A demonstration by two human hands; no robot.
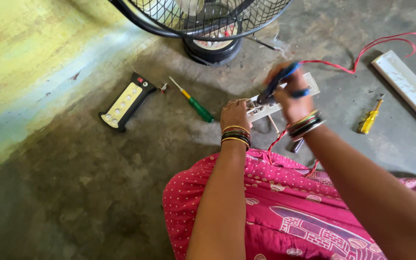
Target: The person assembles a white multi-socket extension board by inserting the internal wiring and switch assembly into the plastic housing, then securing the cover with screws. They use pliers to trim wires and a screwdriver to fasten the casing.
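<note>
Left hand (234,115): closed on the near end of a white power-strip housing (285,98), holding it above the concrete floor (97,192) in front of the knees. Fingers curled under the housing and hidden from view; only knuckles and bangles visible.

Right hand (292,91): clenched around blue-handled pliers (278,82), tip lowered onto the housing's open face. Tool head hidden behind the hand and blurred; contact point not discernible. Exact type of pliers hard to confirm.

Red wire (362,53): running from the housing out to the right in a loop across the floor; a second stretch visible below the housing, dropping toward the pink dotted garment (275,212). Junction with the housing concealed by the right hand.

On the floor, well apart from the hands:
- Green-handled screwdriver (196,103), left of the housing, tip pointing up-left.
- Black and cream switch panel (127,101), further left, with a small part just beside its upper end, too small to identify.
- Yellow-handled screwdriver (370,119), to the right.
- White cover plate (408,86), far right, cut off by the frame edge.
- Table fan (203,19) at top, grille and base only partly in frame.
</note>
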